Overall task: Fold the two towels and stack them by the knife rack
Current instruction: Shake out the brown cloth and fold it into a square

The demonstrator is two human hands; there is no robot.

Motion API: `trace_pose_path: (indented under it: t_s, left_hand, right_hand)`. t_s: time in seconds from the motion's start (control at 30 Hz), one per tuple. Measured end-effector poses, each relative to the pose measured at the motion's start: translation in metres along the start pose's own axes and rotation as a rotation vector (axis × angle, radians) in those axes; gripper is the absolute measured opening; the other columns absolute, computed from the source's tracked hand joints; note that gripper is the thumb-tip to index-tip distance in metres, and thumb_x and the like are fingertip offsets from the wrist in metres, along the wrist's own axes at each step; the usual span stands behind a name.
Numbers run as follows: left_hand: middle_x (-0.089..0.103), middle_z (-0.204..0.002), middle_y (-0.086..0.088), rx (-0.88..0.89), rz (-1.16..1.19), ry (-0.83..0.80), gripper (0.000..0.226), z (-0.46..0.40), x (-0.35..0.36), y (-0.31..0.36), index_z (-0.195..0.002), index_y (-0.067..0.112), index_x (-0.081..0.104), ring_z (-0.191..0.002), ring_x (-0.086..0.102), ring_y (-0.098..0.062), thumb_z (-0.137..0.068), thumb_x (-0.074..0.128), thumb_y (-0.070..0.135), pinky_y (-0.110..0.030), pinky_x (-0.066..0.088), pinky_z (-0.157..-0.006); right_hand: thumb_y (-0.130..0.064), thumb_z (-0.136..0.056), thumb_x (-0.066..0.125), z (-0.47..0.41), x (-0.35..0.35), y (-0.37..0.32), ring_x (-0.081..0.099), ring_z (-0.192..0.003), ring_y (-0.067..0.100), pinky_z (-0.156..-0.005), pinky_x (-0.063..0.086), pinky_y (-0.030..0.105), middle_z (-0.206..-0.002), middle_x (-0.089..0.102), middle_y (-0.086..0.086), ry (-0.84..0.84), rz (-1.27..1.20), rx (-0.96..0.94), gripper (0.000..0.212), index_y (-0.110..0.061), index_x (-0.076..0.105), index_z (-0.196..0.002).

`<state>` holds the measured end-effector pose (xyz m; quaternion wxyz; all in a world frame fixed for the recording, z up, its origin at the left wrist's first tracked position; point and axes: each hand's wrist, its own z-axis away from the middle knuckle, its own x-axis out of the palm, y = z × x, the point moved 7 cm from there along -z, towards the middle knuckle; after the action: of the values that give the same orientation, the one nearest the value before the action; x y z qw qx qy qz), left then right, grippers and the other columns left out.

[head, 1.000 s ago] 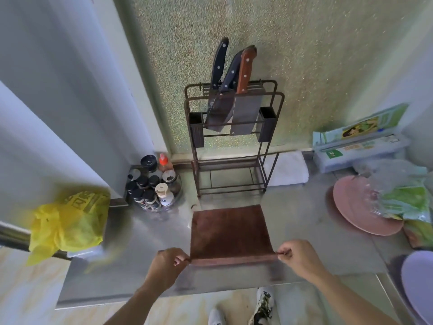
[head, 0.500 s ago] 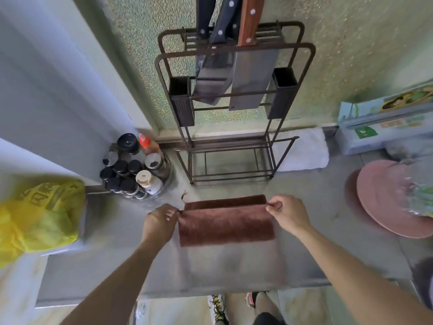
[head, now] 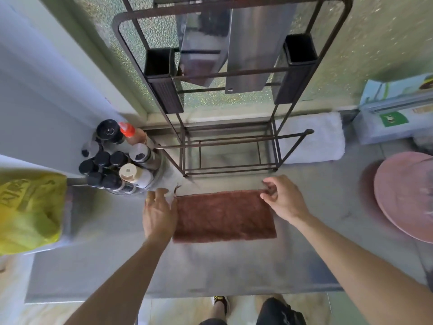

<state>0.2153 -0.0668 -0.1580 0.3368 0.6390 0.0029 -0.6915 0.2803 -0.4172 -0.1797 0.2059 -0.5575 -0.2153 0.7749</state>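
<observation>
A brown towel (head: pixel 223 215) lies folded in half on the steel counter, just in front of the knife rack (head: pixel 230 141). My left hand (head: pixel 159 213) rests flat beside the towel's left edge, fingers apart and holding nothing. My right hand (head: pixel 284 199) hovers at the towel's far right corner with loosely spread fingers that touch or nearly touch the cloth. A white towel (head: pixel 312 139) lies folded to the right of the rack, against the wall. Knife blades hang in the rack's upper part.
A round tray of spice bottles (head: pixel 117 160) stands left of the rack. A yellow plastic bag (head: pixel 29 207) sits at the counter's left end. A pink plate (head: pixel 407 195) lies at the right, with boxes (head: pixel 396 113) behind it. The counter's front edge (head: pixel 187 293) runs below.
Both hands carried the towel's near edge forward onto its far edge, folding it in half, and have now let go. The camera has moved closer to the rack.
</observation>
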Motion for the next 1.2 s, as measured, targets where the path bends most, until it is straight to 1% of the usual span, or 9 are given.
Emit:
trace_pose_path:
  t_s: [0.13,0.27,0.4,0.53,0.7,0.77,0.9,1.07,1.2]
  left_hand:
    - [0.062,-0.103,-0.010,0.315,-0.074,-0.073,0.014,0.044,0.034,0.041,-0.100,0.013,0.066,-0.089,0.059,-0.033,-0.088,0.058,0.010,-0.044,0.056,-0.071]
    - [0.064,-0.097,0.000,0.534,-0.064,-0.230,0.012,0.096,0.075,0.080,-0.098,0.023,0.066,-0.090,0.062,-0.021,-0.087,0.060,0.024,-0.035,0.056,-0.083]
    - [0.062,-0.109,0.000,0.766,-0.200,-0.368,0.026,0.141,0.105,0.113,-0.108,0.026,0.060,-0.096,0.061,-0.019,-0.085,0.065,0.035,-0.036,0.058,-0.084]
    - [0.062,-0.115,0.001,0.858,-0.333,-0.357,0.038,0.156,0.122,0.124,-0.110,0.028,0.057,-0.101,0.060,-0.021,-0.079,0.069,0.045,-0.040,0.055,-0.084]
    - [0.064,-0.095,0.002,1.092,-0.395,-0.260,0.010,0.168,0.118,0.140,-0.090,0.026,0.059,-0.082,0.060,-0.020,-0.082,0.054,0.026,-0.032,0.050,-0.067]
    - [0.063,-0.086,0.003,1.134,-0.397,-0.256,0.005,0.172,0.107,0.136,-0.087,0.025,0.060,-0.078,0.059,-0.019,-0.082,0.060,0.026,-0.031,0.050,-0.068]
    - [0.065,-0.089,0.004,1.136,-0.396,-0.270,0.020,0.174,0.082,0.106,-0.091,0.023,0.061,-0.082,0.062,-0.019,-0.082,0.043,0.023,-0.030,0.052,-0.064]
    - [0.065,-0.098,0.004,1.025,-0.321,-0.419,0.025,0.182,0.062,0.051,-0.099,0.023,0.055,-0.078,0.065,-0.020,-0.077,0.066,0.028,-0.032,0.054,-0.057]
    - [0.062,-0.096,0.001,0.921,-0.145,-0.440,0.014,0.197,0.046,0.020,-0.104,0.021,0.052,-0.073,0.065,-0.025,-0.091,0.054,0.017,-0.036,0.050,-0.061]
  right_hand:
    - [-0.027,-0.083,0.077,-0.001,0.013,-0.013,0.065,-0.098,0.021,-0.085,0.054,0.037,-0.112,0.060,0.002,-0.090,0.144,-0.111,0.033,-0.018,0.067,-0.113]
    - [-0.030,-0.084,0.075,-0.004,0.014,-0.017,0.061,-0.095,0.020,-0.083,0.051,0.032,-0.102,0.062,-0.002,-0.132,0.189,-0.093,0.017,-0.021,0.068,-0.097]
    - [-0.021,-0.083,0.073,0.005,0.007,-0.014,0.065,-0.090,0.020,-0.080,0.052,0.034,-0.094,0.069,-0.004,-0.150,0.097,-0.055,0.016,-0.023,0.060,-0.093]
    - [-0.017,-0.086,0.072,0.025,-0.002,0.007,0.063,-0.083,0.018,-0.077,0.051,0.032,-0.090,0.066,-0.002,-0.111,0.028,0.069,0.021,-0.022,0.053,-0.091]
    - [-0.011,-0.084,0.073,0.067,-0.013,0.051,0.065,-0.070,0.024,-0.069,0.057,0.042,-0.076,0.063,-0.002,-0.015,-0.074,0.259,0.031,-0.025,0.047,-0.074]
    - [-0.006,-0.084,0.072,0.093,-0.010,0.065,0.067,-0.070,0.028,-0.067,0.061,0.049,-0.076,0.064,0.004,-0.011,-0.164,0.328,0.031,-0.022,0.048,-0.072]
    - [0.004,-0.087,0.067,0.145,0.017,0.069,0.066,-0.062,0.027,-0.065,0.063,0.051,-0.074,0.062,0.011,-0.030,-0.379,0.415,0.025,-0.010,0.051,-0.074]
    - [0.007,-0.093,0.058,0.202,0.062,0.045,0.072,-0.067,0.028,-0.061,0.062,0.032,-0.085,0.069,0.018,-0.149,-0.574,0.434,0.031,-0.014,0.068,-0.073]
    - [0.014,-0.082,0.061,0.235,0.078,0.025,0.063,-0.062,0.020,-0.064,0.055,0.027,-0.070,0.069,0.009,-0.201,-0.655,0.443,0.051,-0.032,0.081,-0.072]
